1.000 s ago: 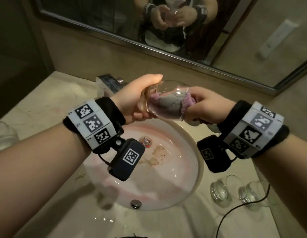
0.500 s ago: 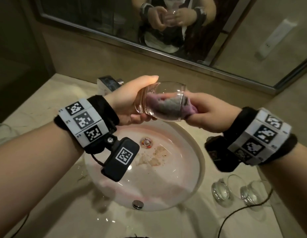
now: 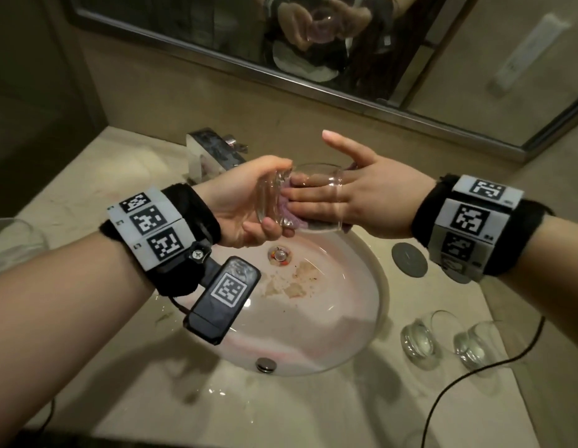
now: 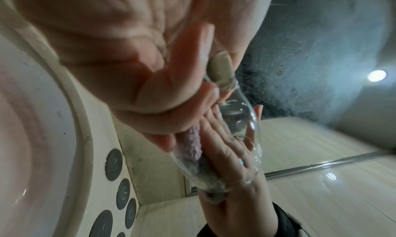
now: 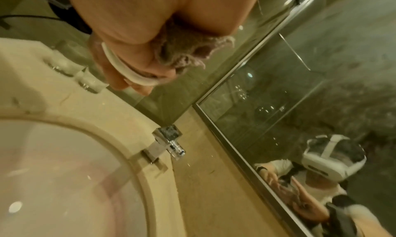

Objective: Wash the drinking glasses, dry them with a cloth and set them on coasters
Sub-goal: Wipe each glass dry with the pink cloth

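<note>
A clear stemless glass (image 3: 316, 176) lies on its side above the sink, mouth to the right. My left hand (image 3: 268, 195) grips its thick base, thumb on top and fingers curled under. My right hand (image 3: 355, 195) has its straight fingers inside the glass, pressing a pink cloth (image 3: 289, 218) against the lower wall, with the thumb sticking out above the rim. The left wrist view shows the cloth (image 4: 190, 144) under those fingers inside the glass (image 4: 242, 122). In the right wrist view the cloth (image 5: 182, 49) bunches at my palm by the glass rim (image 5: 120, 69).
The white sink (image 3: 383, 286) below holds brownish residue near its drain. A chrome faucet (image 3: 213, 150) stands behind my left hand. Grey round coasters (image 3: 409, 258) lie right of the basin, two glasses (image 3: 417, 341) (image 3: 475, 347) and a black cable (image 3: 459, 383) nearer me. Another glass (image 3: 13, 240) stands far left.
My right hand held the bunched cloth at the glass mouth; now its fingers are straight and deeper inside, thumb out. My left hand keeps its grip on the base.
</note>
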Demonstrator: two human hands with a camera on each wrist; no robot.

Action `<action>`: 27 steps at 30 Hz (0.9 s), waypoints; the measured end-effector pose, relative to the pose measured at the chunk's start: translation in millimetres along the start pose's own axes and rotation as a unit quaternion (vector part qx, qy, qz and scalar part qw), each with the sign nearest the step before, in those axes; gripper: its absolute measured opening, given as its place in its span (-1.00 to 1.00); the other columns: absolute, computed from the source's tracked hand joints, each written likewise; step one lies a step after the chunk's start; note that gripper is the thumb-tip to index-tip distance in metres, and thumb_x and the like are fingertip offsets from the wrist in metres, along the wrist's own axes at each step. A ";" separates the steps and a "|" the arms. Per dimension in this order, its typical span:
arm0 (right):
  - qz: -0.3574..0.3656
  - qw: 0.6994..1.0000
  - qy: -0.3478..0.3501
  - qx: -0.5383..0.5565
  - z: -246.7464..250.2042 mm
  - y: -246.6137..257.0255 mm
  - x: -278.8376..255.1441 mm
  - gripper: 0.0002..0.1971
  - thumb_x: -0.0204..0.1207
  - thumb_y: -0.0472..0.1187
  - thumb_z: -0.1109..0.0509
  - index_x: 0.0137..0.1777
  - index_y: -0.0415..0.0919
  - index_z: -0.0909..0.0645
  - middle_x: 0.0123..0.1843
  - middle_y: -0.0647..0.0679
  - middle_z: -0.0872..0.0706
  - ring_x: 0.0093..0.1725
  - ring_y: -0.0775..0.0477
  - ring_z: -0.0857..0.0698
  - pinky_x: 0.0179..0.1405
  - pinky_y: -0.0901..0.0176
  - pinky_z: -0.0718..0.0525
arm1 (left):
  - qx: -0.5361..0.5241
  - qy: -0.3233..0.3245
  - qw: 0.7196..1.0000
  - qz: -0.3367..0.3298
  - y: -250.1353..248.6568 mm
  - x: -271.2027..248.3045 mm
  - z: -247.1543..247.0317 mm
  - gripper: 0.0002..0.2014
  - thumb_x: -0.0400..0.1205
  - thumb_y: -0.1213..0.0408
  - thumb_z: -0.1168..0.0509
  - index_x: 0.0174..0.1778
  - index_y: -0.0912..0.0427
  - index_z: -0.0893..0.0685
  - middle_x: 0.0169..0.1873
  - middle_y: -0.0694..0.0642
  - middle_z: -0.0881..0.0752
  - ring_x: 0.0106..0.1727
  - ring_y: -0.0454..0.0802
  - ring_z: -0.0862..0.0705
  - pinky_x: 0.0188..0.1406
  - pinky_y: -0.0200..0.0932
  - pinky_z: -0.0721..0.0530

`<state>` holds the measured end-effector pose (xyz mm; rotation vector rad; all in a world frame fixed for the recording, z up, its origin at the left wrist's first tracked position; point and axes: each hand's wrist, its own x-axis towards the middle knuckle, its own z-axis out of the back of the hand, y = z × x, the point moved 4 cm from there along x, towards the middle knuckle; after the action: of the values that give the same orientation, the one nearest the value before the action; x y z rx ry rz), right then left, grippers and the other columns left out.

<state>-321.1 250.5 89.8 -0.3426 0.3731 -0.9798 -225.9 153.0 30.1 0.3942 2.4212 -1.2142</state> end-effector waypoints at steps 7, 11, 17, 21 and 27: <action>-0.344 0.776 0.052 0.526 7.2 17.3 -0.4 -0.33 0.46 -0.55 -0.25 0.29 0.30 -0.41 0.16 0.04 -0.68 0.21 0.10 -0.60 0.51 0.10 -0.24 | 0.095 -0.083 0.982 -0.143 -6.6 -7.9 7.9 -0.53 0.59 -0.17 -0.15 -0.15 0.23 -0.64 -0.40 0.15 -0.64 -0.65 -0.13 -0.45 -0.80 -0.46 -0.24; -0.446 0.491 -0.081 0.744 7.3 28.2 -7.8 -0.55 0.29 -0.68 -0.15 -0.18 -0.12 -0.64 -0.55 -0.07 -0.61 -0.71 0.14 -0.44 -0.80 0.45 -0.35 | 0.153 -0.128 0.951 -0.238 -5.1 -15.6 6.7 -0.54 0.46 -0.20 -0.24 -0.05 0.17 -0.52 -0.10 0.22 -0.61 -0.42 -0.07 -0.55 -0.70 -0.33 -0.42; -0.358 0.263 -0.191 0.875 12.5 52.6 10.3 -0.45 0.09 -0.56 -0.07 0.15 -0.40 -0.49 0.04 -0.30 -0.68 -0.04 -0.15 -0.74 -0.03 0.25 -0.73 | 0.226 -0.174 0.897 -0.337 6.7 -35.0 9.1 -0.70 0.47 -0.14 -0.24 -0.11 -0.03 -0.39 -0.15 0.16 -0.64 -0.31 0.11 -0.63 -0.58 -0.15 -0.52; -0.379 0.165 -0.220 0.884 6.7 64.4 14.9 -0.38 -0.04 -0.45 -0.23 0.15 -0.42 -0.53 0.05 -0.26 -0.67 0.05 -0.22 -0.70 0.14 0.12 -0.64 | 0.254 -0.156 0.892 -0.340 19.7 -40.7 12.1 -0.76 0.48 -0.03 -0.21 -0.07 -0.04 -0.35 -0.16 0.15 -0.57 -0.42 0.03 -0.58 -0.62 -0.18 -0.54; -0.335 0.165 -0.244 0.895 15.2 70.1 18.8 -0.62 0.27 -0.43 -0.08 0.11 -0.37 -0.44 0.09 -0.28 -0.63 -0.06 -0.20 -0.74 -0.02 0.11 -0.76 | 0.390 -0.111 0.831 -0.380 22.6 -49.9 15.0 -0.64 0.47 0.00 -0.33 0.04 -0.07 -0.31 0.00 -0.07 -0.45 -0.09 -0.16 -0.65 -0.39 -0.35 -0.69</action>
<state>-253.2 272.2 69.5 1.5953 -1.8422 -1.3652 -169.1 150.5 29.8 -0.5543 1.7809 -2.4208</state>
